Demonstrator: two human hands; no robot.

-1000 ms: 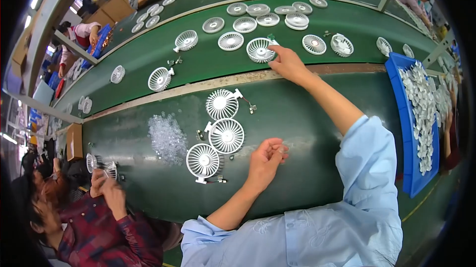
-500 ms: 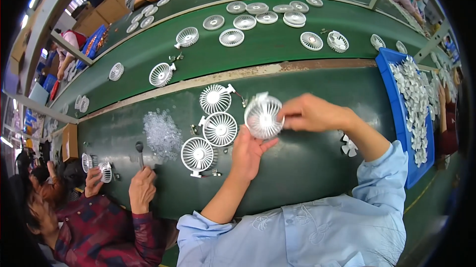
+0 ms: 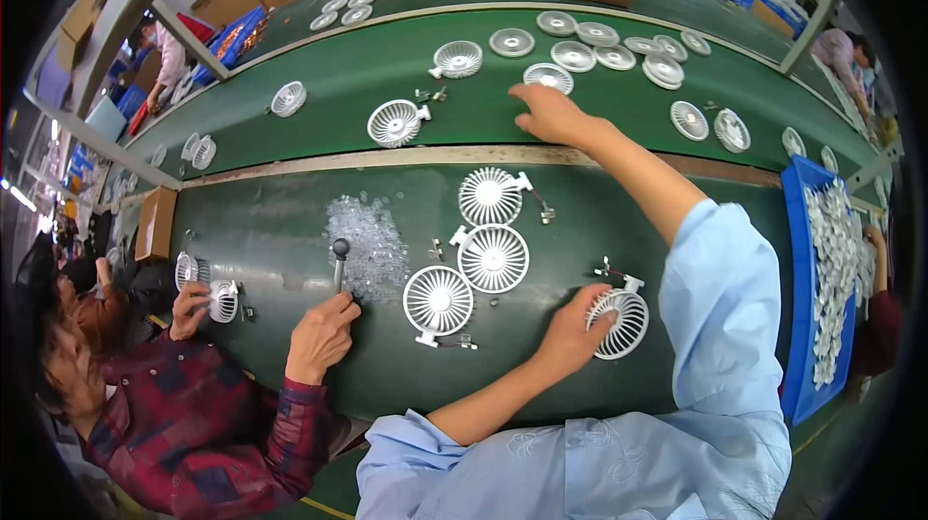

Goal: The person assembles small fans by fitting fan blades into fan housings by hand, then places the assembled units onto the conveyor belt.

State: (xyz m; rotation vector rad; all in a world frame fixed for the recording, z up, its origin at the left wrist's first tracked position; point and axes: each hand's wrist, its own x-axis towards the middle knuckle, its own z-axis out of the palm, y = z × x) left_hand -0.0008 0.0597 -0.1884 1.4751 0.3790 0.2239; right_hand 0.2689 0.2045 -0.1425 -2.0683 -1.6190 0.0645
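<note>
My left hand point(image 3: 572, 334) is closed on the rim of a white fan housing point(image 3: 630, 325), low over or on the green table; its short stem and a small wired part point away from me. Stretched across to the green belt, my right hand point(image 3: 565, 119) has its fingers apart. Its fingertips are just at the near side of a round white grille point(image 3: 548, 76), and it holds nothing that I can see. Left of my left hand lie three white fan housings point(image 3: 493, 257) in a bent row, with stems and small wired parts.
Small clear pieces point(image 3: 372, 245) form a heap left of the housings. A co-worker's hand point(image 3: 324, 336) grips a dark-knobbed tool point(image 3: 339, 259). At the right stands a blue bin point(image 3: 797, 298) of white fan blades. A raised strip point(image 3: 387, 164) divides table and belt.
The fan housing, earlier raised between both hands, has come down at the right in my left hand. My right hand has left it and reached across to the belt. The view has shifted.
</note>
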